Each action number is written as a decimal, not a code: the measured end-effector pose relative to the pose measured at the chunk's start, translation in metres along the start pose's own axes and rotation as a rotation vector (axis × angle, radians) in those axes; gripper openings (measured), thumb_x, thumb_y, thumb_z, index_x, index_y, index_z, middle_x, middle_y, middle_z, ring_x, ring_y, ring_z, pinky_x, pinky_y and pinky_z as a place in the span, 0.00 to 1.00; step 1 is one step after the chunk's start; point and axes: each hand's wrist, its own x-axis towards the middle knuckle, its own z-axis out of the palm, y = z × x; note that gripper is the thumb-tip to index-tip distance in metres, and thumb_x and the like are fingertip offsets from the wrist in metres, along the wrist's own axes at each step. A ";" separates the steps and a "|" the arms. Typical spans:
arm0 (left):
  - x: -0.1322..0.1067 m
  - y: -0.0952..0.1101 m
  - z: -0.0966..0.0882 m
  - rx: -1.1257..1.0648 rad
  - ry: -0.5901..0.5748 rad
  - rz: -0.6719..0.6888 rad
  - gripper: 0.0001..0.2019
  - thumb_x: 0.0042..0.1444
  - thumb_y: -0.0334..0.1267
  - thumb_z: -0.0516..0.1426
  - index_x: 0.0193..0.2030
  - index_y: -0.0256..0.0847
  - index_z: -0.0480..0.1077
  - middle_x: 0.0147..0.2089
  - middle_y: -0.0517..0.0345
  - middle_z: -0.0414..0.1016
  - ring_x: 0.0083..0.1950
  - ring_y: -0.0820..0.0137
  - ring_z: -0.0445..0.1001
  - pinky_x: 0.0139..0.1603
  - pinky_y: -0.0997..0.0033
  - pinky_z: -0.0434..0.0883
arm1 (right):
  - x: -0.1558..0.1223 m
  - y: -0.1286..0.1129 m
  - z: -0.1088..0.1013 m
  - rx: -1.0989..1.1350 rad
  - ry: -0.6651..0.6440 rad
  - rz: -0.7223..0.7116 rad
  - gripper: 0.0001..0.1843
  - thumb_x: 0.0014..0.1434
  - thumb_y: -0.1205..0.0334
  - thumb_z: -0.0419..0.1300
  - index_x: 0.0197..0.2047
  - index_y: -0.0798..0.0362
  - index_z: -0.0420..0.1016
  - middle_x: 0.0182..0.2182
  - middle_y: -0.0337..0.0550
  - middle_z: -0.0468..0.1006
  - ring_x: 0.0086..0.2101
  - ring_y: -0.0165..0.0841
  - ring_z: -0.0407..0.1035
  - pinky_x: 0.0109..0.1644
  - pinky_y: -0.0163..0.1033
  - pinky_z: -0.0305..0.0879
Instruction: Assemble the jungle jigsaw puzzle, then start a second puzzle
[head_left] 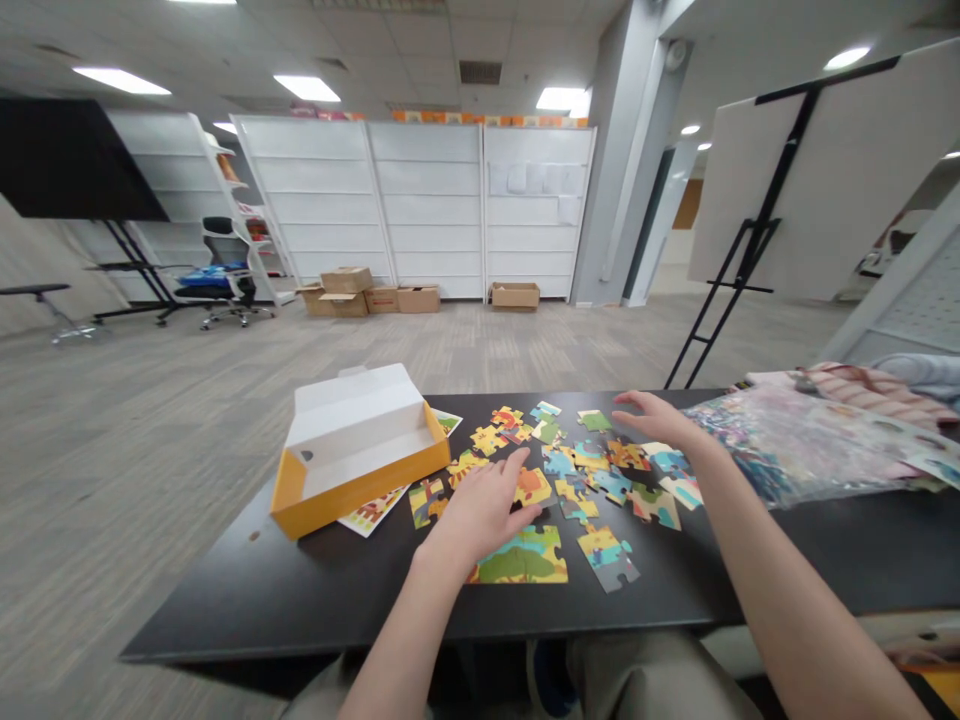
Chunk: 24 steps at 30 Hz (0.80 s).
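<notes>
My left hand [480, 505] is over the jigsaw pieces with its fingers stretched out and thumb apart. Its fingertips are beside an orange and yellow puzzle piece [534, 486]; whether they touch it I cannot tell. Below that hand lies a joined green section of puzzle [521, 558], its left part hidden by my wrist. My right hand [654, 418] is open at the far side of the table, close to a green puzzle piece [594, 421]. Several loose pieces lie between the hands, among them a grey, yellow and teal piece [609, 558] near the front.
An open yellow box [360, 490] with a white inside stands at the left, over a printed sheet [373, 512]. A clear plastic bag [787, 440] and folded striped cloth [877, 385] lie right on the black table [337, 600]. Beyond are cardboard boxes [345, 292] and a standing board [847, 180].
</notes>
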 end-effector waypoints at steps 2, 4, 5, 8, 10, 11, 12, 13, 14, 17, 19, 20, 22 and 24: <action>0.001 0.007 0.000 0.001 0.002 0.034 0.34 0.63 0.52 0.56 0.71 0.42 0.52 0.56 0.45 0.75 0.56 0.53 0.74 0.56 0.57 0.69 | -0.032 0.004 -0.019 0.001 -0.032 -0.015 0.19 0.54 0.53 0.63 0.46 0.53 0.79 0.46 0.52 0.82 0.45 0.44 0.76 0.51 0.46 0.70; 0.002 0.015 0.001 0.004 0.002 0.076 0.34 0.62 0.53 0.56 0.71 0.43 0.52 0.55 0.47 0.76 0.55 0.54 0.74 0.56 0.57 0.69 | -0.068 0.004 -0.028 -0.009 -0.081 0.004 0.20 0.55 0.49 0.62 0.47 0.51 0.79 0.45 0.49 0.83 0.41 0.43 0.76 0.45 0.44 0.71; 0.002 0.019 0.002 0.007 0.001 0.091 0.34 0.62 0.53 0.56 0.71 0.43 0.52 0.55 0.47 0.76 0.54 0.54 0.74 0.56 0.57 0.69 | -0.085 0.001 -0.028 -0.037 -0.110 0.017 0.20 0.53 0.49 0.63 0.46 0.51 0.80 0.44 0.48 0.83 0.41 0.44 0.76 0.44 0.44 0.71; 0.006 0.028 0.008 0.017 -0.003 0.107 0.35 0.62 0.53 0.57 0.71 0.42 0.53 0.55 0.47 0.76 0.53 0.54 0.75 0.54 0.58 0.70 | -0.123 -0.011 -0.019 -0.145 -0.176 -0.011 0.19 0.47 0.53 0.67 0.44 0.49 0.81 0.43 0.47 0.83 0.44 0.46 0.76 0.46 0.42 0.69; 0.009 0.032 0.012 0.020 0.000 0.113 0.35 0.62 0.53 0.57 0.71 0.41 0.53 0.55 0.46 0.76 0.54 0.54 0.75 0.54 0.58 0.70 | -0.133 -0.018 -0.011 -0.225 -0.207 -0.008 0.19 0.47 0.56 0.67 0.43 0.50 0.81 0.40 0.47 0.83 0.42 0.46 0.75 0.43 0.41 0.67; 0.010 0.032 0.013 0.020 0.003 0.117 0.36 0.62 0.53 0.57 0.71 0.41 0.53 0.55 0.46 0.76 0.54 0.54 0.75 0.54 0.59 0.70 | -0.135 -0.019 -0.009 -0.259 -0.203 0.001 0.20 0.46 0.57 0.68 0.44 0.50 0.81 0.39 0.48 0.83 0.41 0.45 0.75 0.42 0.40 0.67; 0.011 0.032 0.014 0.019 0.005 0.120 0.36 0.61 0.53 0.57 0.71 0.41 0.53 0.55 0.46 0.75 0.55 0.54 0.75 0.54 0.59 0.70 | -0.135 -0.020 -0.008 -0.287 -0.191 0.010 0.21 0.45 0.59 0.68 0.45 0.50 0.81 0.39 0.48 0.83 0.41 0.45 0.75 0.41 0.40 0.66; 0.012 0.032 0.015 0.018 0.006 0.123 0.36 0.61 0.53 0.58 0.71 0.41 0.53 0.56 0.46 0.75 0.55 0.54 0.74 0.54 0.60 0.69 | -0.134 -0.019 -0.008 -0.310 -0.180 0.019 0.22 0.44 0.61 0.68 0.46 0.50 0.81 0.39 0.48 0.83 0.41 0.45 0.75 0.41 0.39 0.65; 0.012 0.031 0.015 0.015 0.006 0.124 0.36 0.61 0.52 0.58 0.71 0.41 0.53 0.56 0.46 0.75 0.55 0.54 0.74 0.55 0.60 0.69 | -0.132 -0.018 -0.009 -0.327 -0.178 0.029 0.23 0.44 0.62 0.69 0.47 0.50 0.80 0.39 0.48 0.82 0.41 0.45 0.75 0.40 0.39 0.65; 0.012 0.027 0.012 0.004 0.010 0.118 0.35 0.60 0.51 0.59 0.70 0.43 0.54 0.58 0.47 0.75 0.55 0.55 0.75 0.56 0.60 0.69 | -0.126 -0.015 -0.012 -0.335 -0.222 0.034 0.23 0.41 0.63 0.69 0.45 0.50 0.80 0.37 0.46 0.81 0.39 0.43 0.75 0.38 0.38 0.64; 0.011 0.023 0.008 0.005 0.023 0.106 0.35 0.60 0.51 0.59 0.70 0.42 0.54 0.58 0.46 0.75 0.56 0.55 0.75 0.56 0.59 0.69 | -0.125 -0.016 -0.015 -0.313 -0.227 0.030 0.23 0.39 0.64 0.70 0.43 0.51 0.79 0.37 0.45 0.80 0.37 0.41 0.74 0.37 0.37 0.64; 0.010 0.022 0.006 0.011 0.033 0.097 0.34 0.61 0.50 0.59 0.70 0.42 0.55 0.58 0.46 0.75 0.56 0.54 0.75 0.56 0.59 0.70 | -0.125 -0.018 -0.016 -0.297 -0.215 0.024 0.22 0.38 0.64 0.69 0.41 0.52 0.79 0.37 0.45 0.80 0.37 0.41 0.74 0.36 0.36 0.64; 0.008 0.018 0.003 0.031 0.054 0.069 0.32 0.61 0.50 0.58 0.69 0.40 0.56 0.58 0.45 0.75 0.57 0.54 0.74 0.57 0.58 0.69 | -0.128 -0.021 -0.020 -0.256 -0.193 0.009 0.17 0.40 0.64 0.68 0.38 0.52 0.78 0.36 0.44 0.80 0.36 0.39 0.73 0.36 0.36 0.64; 0.004 0.013 0.001 0.048 0.072 0.035 0.31 0.62 0.49 0.58 0.68 0.39 0.57 0.60 0.43 0.74 0.59 0.53 0.74 0.58 0.58 0.69 | -0.132 -0.025 -0.026 -0.203 -0.188 -0.009 0.09 0.45 0.62 0.64 0.34 0.51 0.77 0.33 0.42 0.80 0.34 0.38 0.73 0.36 0.36 0.64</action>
